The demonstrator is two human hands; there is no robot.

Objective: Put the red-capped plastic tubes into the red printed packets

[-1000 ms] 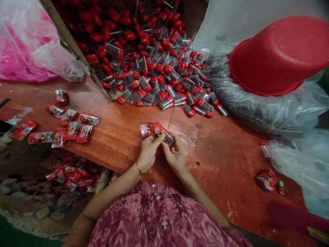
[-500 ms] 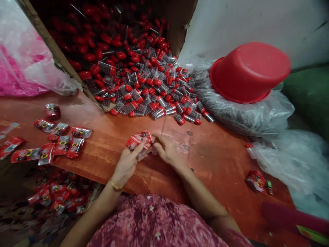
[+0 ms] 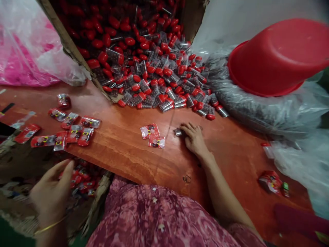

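Note:
My left hand (image 3: 52,188), slightly blurred, hangs at the lower left over an opening below the table edge. Its thumb and forefinger are stretched out with a gap between them, and I see nothing held. On the table my right hand (image 3: 194,139) lies palm down, its fingers curled over a small clear container (image 3: 177,132) with a dark inside; the rest of that container is hidden under the fingers. To the left of it lie two flat printed red sleeves, one (image 3: 150,130) behind the other (image 3: 157,141), edges touching.
A tipped cardboard box (image 3: 74,55) spills clear, red-capped containers (image 3: 144,85) across the back. Several finished-looking red packets (image 3: 74,132) lie at the left. An upturned red tub (image 3: 277,61) rests on a filled plastic bag (image 3: 246,106). More red packets (image 3: 86,183) fill a carton below.
My hands, together at the table's middle before, have parted. The left swung down and left over the lower carton; the right moved right to the clear container. The camera view shifted too.

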